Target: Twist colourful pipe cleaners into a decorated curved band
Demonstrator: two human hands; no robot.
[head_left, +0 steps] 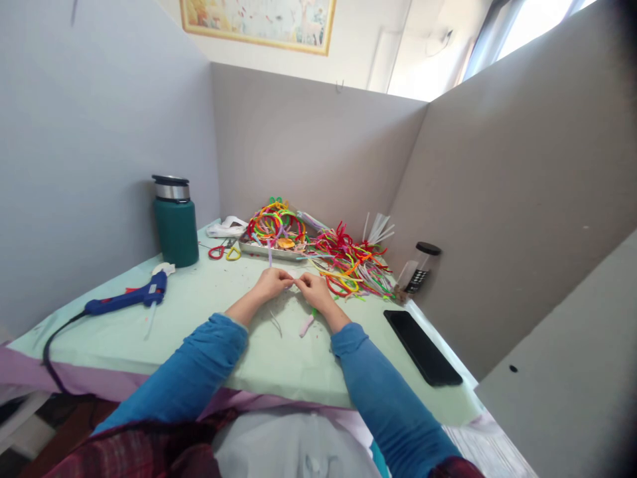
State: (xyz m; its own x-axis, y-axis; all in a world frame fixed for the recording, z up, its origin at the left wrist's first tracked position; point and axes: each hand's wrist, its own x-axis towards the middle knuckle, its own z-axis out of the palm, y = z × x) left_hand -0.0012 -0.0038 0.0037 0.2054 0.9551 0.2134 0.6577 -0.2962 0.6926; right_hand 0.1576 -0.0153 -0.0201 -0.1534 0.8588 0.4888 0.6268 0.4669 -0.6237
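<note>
My left hand [271, 283] and my right hand [314, 291] meet above the middle of the table, fingertips pinched close together. A lilac pipe cleaner [270, 253] sticks up from behind my left hand, which appears closed on it. Whatever sits between the right fingertips is too small and hidden to make out. Just below the right hand lies a small pale pink piece [307, 325] with a green end. Thin light strands [275, 322] rest on the cloth below the left hand.
Behind the hands stand a metal tray [271, 252] of craft pieces and a heap of colourful pipe cleaners [348, 255]. To the left are a blue glue gun [129, 297], scissors [233, 253] and a green bottle [176, 229]. A phone [422, 346] and a clear black-lidded container [421, 269] are at right.
</note>
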